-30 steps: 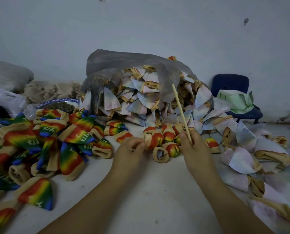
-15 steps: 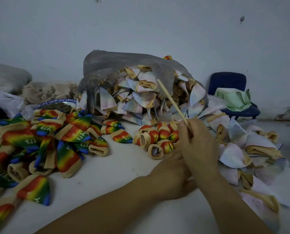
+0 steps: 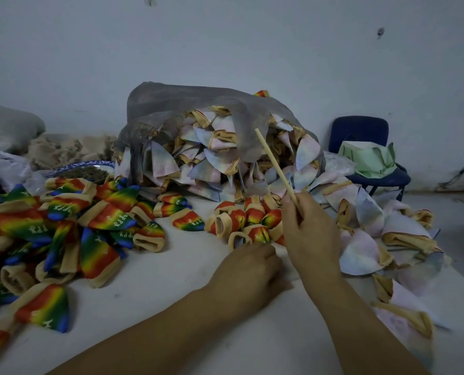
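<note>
Right hand (image 3: 310, 234) grips wooden stick (image 3: 275, 165) near lower end, fingers curled round it; stick slants up toward far edge of worktop (image 3: 155, 288). Left hand (image 3: 248, 269) knuckles-up just beside right hand, fingers curled under; whether anything is held cannot be told. Cluster of rainbow fabric pieces (image 3: 248, 220) mid-worktop, just beyond both hands. Larger rainbow pile (image 3: 63, 226) along left edge; grey mesh bag (image 3: 176, 104) at far edge.

Stick (image 3: 275, 165) in right hand (image 3: 310, 231); left hand (image 3: 248, 269) curled, contents unclear.
</note>
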Demonstrator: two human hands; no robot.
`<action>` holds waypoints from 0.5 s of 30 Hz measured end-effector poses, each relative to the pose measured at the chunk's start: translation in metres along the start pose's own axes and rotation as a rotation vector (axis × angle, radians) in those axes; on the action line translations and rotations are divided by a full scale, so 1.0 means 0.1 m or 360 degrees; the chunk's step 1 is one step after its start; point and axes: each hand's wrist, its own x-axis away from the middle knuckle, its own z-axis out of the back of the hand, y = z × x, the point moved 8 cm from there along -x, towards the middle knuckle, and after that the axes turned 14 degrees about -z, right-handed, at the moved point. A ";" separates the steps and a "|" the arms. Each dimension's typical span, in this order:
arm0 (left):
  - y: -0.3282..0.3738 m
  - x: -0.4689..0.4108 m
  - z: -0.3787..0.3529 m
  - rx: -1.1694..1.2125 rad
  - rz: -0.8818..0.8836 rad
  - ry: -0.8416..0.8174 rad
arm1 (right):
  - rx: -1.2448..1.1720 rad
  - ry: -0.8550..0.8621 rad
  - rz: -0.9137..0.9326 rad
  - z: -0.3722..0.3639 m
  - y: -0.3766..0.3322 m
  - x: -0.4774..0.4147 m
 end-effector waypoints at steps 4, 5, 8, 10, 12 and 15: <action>-0.10 0.11 0.07 -0.0077 0.0168 -0.0048 | 0.0016 -0.0040 -0.0002 -0.06 -0.01 0.03; -0.13 0.15 0.07 -0.0037 0.0203 -0.0037 | 0.0027 -0.0045 -0.0008 -0.07 0.00 0.04; -0.34 0.30 0.17 0.0241 0.0494 0.0153 | -0.0032 -0.0043 -0.0123 -0.08 0.09 0.02; -0.49 0.39 0.31 0.0331 0.0679 0.0351 | -0.0124 -0.0053 -0.0246 -0.08 0.18 -0.01; -0.57 0.44 0.42 0.0331 0.0710 0.0517 | -0.0268 -0.0106 -0.0400 -0.11 0.25 -0.03; -0.54 0.41 0.46 0.0330 0.0655 0.0541 | -0.0517 -0.0406 -0.0774 -0.32 0.38 0.00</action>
